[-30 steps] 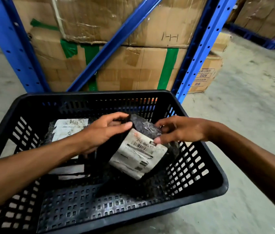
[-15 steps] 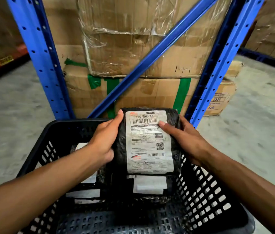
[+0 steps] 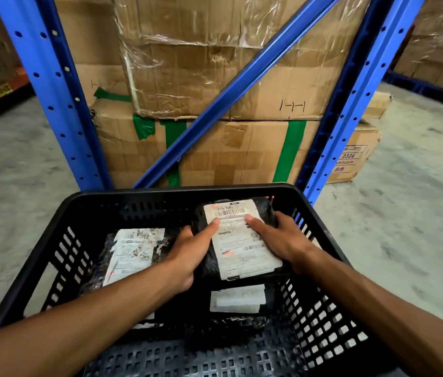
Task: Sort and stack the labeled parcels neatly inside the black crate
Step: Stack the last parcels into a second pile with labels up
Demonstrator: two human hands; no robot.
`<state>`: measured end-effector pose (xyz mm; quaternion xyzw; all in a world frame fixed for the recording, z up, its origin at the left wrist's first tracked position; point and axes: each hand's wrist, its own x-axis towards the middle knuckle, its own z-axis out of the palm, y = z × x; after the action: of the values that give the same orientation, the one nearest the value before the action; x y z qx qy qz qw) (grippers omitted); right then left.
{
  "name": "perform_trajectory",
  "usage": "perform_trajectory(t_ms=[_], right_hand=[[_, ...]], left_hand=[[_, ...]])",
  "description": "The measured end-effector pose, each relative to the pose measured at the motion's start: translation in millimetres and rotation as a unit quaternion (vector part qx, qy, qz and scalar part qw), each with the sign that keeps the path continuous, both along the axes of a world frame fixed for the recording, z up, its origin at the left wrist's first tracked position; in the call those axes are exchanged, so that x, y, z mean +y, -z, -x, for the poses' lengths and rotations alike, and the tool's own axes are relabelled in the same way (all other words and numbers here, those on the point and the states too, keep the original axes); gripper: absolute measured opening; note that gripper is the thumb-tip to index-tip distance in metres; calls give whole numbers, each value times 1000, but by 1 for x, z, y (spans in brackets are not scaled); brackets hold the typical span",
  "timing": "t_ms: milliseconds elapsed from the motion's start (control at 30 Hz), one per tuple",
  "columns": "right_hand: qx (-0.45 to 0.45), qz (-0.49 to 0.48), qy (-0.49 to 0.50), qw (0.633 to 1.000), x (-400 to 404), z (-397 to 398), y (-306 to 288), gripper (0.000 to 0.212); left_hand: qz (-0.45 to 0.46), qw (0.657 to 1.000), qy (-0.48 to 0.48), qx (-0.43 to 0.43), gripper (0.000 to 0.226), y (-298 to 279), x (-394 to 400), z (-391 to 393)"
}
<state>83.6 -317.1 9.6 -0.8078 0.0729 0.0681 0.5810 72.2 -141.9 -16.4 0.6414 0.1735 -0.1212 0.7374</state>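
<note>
A black slotted crate fills the lower half of the view. Both hands grip a black plastic-wrapped parcel with a white barcode label facing up, low inside the crate's right half. My left hand clasps its left edge, thumb on the label. My right hand clasps its right edge, thumb also on the label. Under it lies another black parcel showing a white label. A third labeled black parcel lies flat in the left half.
Blue steel rack uprights and a diagonal brace stand just beyond the crate, with taped cardboard cartons stacked behind. A smaller carton sits on the concrete floor at right.
The held parcel has gone from raised and upright above the rim to lowered and laid flatter inside the crate's right half, over another parcel. Both hands moved down with it.
</note>
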Motion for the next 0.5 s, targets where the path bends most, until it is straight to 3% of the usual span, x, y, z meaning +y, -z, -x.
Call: perform_trajectory(t_ms=[133, 200, 400, 500], right_hand=[[21, 24, 16, 999, -1, -13, 28, 20], [34, 43, 35, 998, -2, -19, 43, 34], [107, 218, 12, 970, -5, -18, 86, 63], [121, 225, 19, 967, -7, -22, 90, 69]], left_hand=[[-71, 997, 31, 13, 44, 26, -7, -8], [-99, 995, 21, 11, 53, 36, -11, -11], [-221, 973, 39, 49, 78, 72, -23, 1], [-212, 974, 35, 67, 86, 77, -25, 1]])
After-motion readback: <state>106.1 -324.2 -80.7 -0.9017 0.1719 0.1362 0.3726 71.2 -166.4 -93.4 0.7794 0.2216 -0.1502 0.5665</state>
